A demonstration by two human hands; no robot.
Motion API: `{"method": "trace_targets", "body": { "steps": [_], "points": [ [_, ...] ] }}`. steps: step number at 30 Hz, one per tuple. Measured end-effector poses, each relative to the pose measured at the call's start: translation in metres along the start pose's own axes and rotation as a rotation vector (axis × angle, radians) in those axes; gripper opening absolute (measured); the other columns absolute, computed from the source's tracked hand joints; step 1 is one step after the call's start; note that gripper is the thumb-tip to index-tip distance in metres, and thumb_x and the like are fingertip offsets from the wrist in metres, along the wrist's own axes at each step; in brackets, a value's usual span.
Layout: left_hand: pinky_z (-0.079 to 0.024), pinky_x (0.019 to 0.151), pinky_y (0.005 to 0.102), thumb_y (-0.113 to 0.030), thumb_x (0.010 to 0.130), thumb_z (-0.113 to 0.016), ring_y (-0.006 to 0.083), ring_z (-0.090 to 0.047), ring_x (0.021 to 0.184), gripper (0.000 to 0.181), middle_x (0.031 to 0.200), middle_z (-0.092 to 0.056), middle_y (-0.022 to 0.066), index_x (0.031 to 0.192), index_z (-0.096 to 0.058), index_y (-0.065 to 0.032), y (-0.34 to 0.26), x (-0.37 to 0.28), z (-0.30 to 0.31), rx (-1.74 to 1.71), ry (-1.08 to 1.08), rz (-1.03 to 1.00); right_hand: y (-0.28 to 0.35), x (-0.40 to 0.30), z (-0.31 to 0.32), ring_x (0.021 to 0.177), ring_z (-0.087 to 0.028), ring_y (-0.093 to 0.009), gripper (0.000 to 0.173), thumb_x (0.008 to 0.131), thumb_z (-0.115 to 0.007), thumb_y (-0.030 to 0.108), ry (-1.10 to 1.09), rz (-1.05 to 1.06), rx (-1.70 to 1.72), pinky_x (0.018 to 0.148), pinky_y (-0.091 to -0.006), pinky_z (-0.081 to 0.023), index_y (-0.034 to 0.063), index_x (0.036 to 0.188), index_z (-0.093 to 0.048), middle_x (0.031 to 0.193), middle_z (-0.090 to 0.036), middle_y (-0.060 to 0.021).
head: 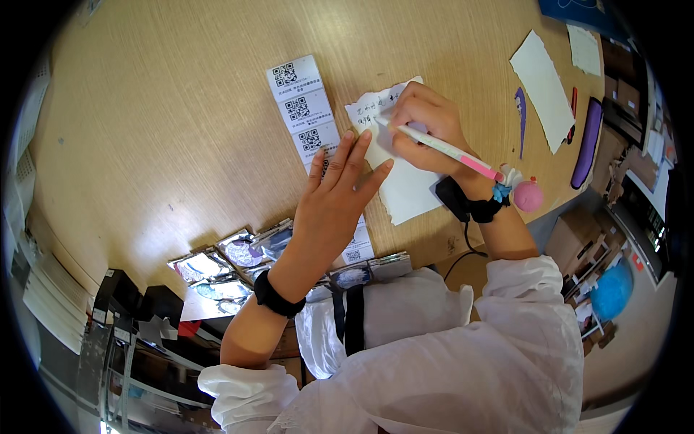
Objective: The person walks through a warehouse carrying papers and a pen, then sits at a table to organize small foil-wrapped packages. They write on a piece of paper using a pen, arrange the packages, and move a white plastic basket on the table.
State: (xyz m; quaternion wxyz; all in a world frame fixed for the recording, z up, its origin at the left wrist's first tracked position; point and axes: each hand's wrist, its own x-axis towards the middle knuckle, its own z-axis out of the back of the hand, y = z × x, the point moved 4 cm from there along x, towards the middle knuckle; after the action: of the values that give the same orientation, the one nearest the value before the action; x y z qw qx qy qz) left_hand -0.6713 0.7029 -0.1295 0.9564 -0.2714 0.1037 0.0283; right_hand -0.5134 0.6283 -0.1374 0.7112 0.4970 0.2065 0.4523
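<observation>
A white and pink pen (442,145) with a figurine charm at its back end is gripped in my right hand (428,127). Its tip points at a torn sheet of white paper (412,187), which carries a few lines of handwriting near the top. My left hand (339,182) lies palm down with spread fingers, partly on the strip of printed labels (297,108) and partly at the paper's left edge. Each label bears a square code and writing. Lower labels of the strip are hidden under my left hand and forearm. Both wrists wear black bands.
Shiny foil packets (238,252) lie along the near table edge (428,255). To the right are another torn paper (537,81), a purple strip (521,122), a red and black tool (572,114) and a purple case (587,144). Black boxes (162,306) stand at lower left.
</observation>
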Motion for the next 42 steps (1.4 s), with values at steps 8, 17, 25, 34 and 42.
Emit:
{"method": "trace_targets", "body": {
  "steps": [8,17,25,34,42],
  "points": [
    [-0.031,0.107,0.0504,0.004,0.078,-0.051,0.0306,-0.031,0.138,0.060,0.149,-0.031,0.0137,0.131,-0.054,-0.0248,0.0002,0.0005,0.0009,-0.006,0.004,0.003,0.0007,0.0004,-0.0002,0.054,-0.044,-0.019,0.014,0.064,-0.061,-0.002,0.002,0.012,-0.018,0.048,-0.0284,-0.034,0.0055,0.065,-0.049,0.068,-0.047,-0.0057],
    [-0.031,0.107,0.0503,0.003,0.078,-0.052,0.0299,-0.031,0.138,0.060,0.150,-0.030,0.0130,0.130,-0.054,-0.0252,0.0007,-0.0007,-0.0022,0.002,-0.003,0.004,0.0000,-0.0003,0.0002,0.055,-0.045,-0.019,0.014,0.063,-0.061,-0.002,0.019,0.013,0.012,0.048,-0.0285,-0.034,0.0055,0.065,-0.049,0.069,-0.047,-0.0060],
    [-0.031,0.108,0.0496,0.004,0.079,-0.051,0.0298,-0.032,0.137,0.059,0.150,-0.031,0.0131,0.130,-0.054,-0.0251,0.0003,-0.0003,-0.0011,0.014,-0.007,0.002,0.0000,-0.0006,0.0004,0.053,-0.043,-0.018,0.015,0.062,-0.060,-0.003,0.016,-0.005,-0.008,0.046,-0.0286,-0.032,0.0052,0.065,-0.048,0.068,-0.045,-0.0057],
    [-0.032,0.107,0.0496,0.004,0.078,-0.051,0.0297,-0.033,0.137,0.060,0.149,-0.031,0.0136,0.130,-0.054,-0.0248,0.0005,-0.0004,-0.0002,0.008,-0.009,-0.001,0.0007,-0.0008,-0.0007,0.053,-0.041,-0.018,0.016,0.061,-0.060,-0.004,0.026,0.003,-0.014,0.046,-0.0289,-0.031,0.0052,0.064,-0.047,0.067,-0.044,-0.0056],
    [-0.032,0.107,0.0496,0.003,0.079,-0.051,0.0303,-0.032,0.137,0.059,0.149,-0.031,0.0141,0.130,-0.054,-0.0253,-0.0002,0.0002,0.0005,0.010,-0.007,-0.001,-0.0029,-0.0016,0.0030,0.054,-0.042,-0.019,0.014,0.063,-0.059,-0.005,-0.057,0.020,0.019,0.047,-0.0291,-0.032,0.0043,0.064,-0.048,0.068,-0.044,-0.0070]
  ]
}}
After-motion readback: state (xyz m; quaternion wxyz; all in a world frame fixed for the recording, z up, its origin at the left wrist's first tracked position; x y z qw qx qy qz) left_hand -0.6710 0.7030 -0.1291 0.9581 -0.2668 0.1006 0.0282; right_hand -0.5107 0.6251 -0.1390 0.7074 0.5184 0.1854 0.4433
